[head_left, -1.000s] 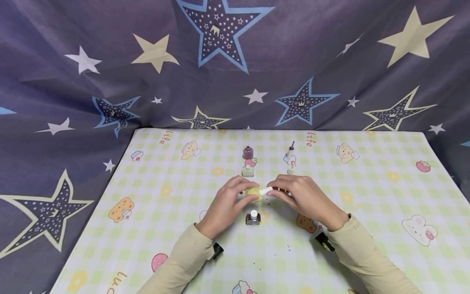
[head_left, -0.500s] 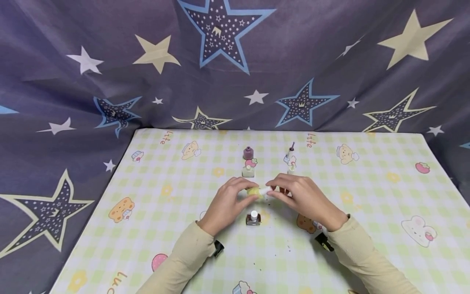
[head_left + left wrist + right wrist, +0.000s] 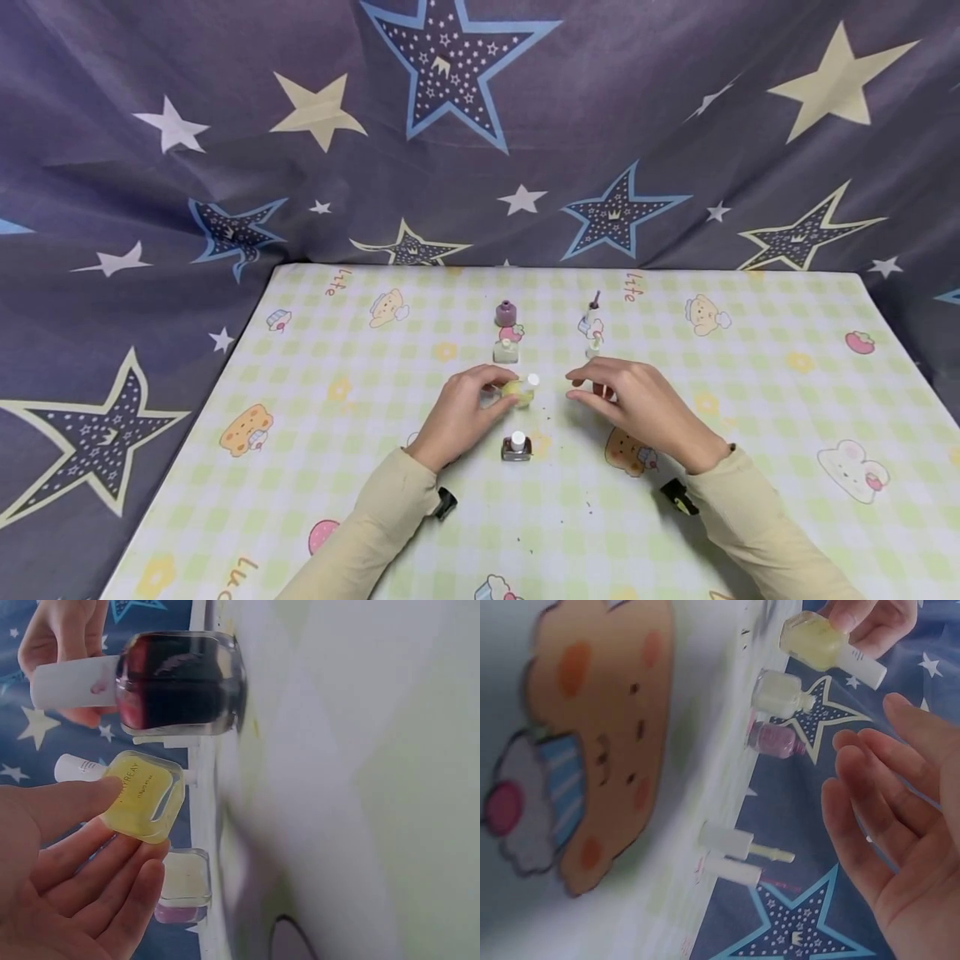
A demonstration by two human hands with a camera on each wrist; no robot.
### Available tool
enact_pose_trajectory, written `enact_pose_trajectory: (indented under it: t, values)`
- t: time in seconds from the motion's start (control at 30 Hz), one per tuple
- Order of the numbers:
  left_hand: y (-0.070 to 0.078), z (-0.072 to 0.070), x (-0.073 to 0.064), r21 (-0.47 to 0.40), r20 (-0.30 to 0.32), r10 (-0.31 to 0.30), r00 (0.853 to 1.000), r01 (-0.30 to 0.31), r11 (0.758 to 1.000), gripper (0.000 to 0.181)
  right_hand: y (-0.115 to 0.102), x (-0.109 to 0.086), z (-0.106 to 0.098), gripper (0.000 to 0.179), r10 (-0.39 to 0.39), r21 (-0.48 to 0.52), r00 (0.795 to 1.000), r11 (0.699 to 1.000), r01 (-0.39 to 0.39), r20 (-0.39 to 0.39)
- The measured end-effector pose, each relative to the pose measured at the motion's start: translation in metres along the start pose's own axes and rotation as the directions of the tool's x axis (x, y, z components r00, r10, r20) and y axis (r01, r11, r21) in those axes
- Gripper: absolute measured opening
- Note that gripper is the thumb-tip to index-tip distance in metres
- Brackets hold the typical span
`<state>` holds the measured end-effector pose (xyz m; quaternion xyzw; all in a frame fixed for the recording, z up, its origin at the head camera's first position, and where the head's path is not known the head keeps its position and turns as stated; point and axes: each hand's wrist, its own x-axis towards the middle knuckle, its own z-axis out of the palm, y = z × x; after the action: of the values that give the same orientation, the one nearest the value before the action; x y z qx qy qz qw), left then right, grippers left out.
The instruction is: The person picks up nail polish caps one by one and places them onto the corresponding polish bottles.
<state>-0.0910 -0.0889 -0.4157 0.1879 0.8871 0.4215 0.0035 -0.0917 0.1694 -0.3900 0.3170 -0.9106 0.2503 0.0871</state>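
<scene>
Bottles: four; loose caps: two; left fingers pinch yellow bottle, right fingers parted.

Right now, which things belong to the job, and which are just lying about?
Likely the job:
yellow bottle, held by left hand
uncapped pale bottle
uncapped purple bottle
pale-brushed cap
purple-brushed cap
dark bottle, capped

Apparently incidental:
dark specks
tablecloth
star curtain

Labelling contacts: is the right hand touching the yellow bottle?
Apart. The head view shows tablecloth between the right hand and the cap of the yellow bottle.
</scene>
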Motion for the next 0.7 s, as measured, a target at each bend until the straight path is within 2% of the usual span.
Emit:
enact_pose_trajectory:
  t: [0.33, 0.7]
  values:
    - [-0.008, 0.002, 0.002, -0.009, 0.052, -0.063, 0.997, 0.064, 0.998, 0.023, 0.015, -0.009, -0.001, 0.021, 0.069, -0.007, 0.997, 0.998, -0.069, 0.019]
    - [-0.018, -0.002, 0.002, -0.083, 0.117, -0.120, 0.986, 0.130, 0.988, 0.024, 0.030, -0.015, -0.004, 0.018, 0.103, -0.024, 0.995, 0.994, -0.103, 0.004]
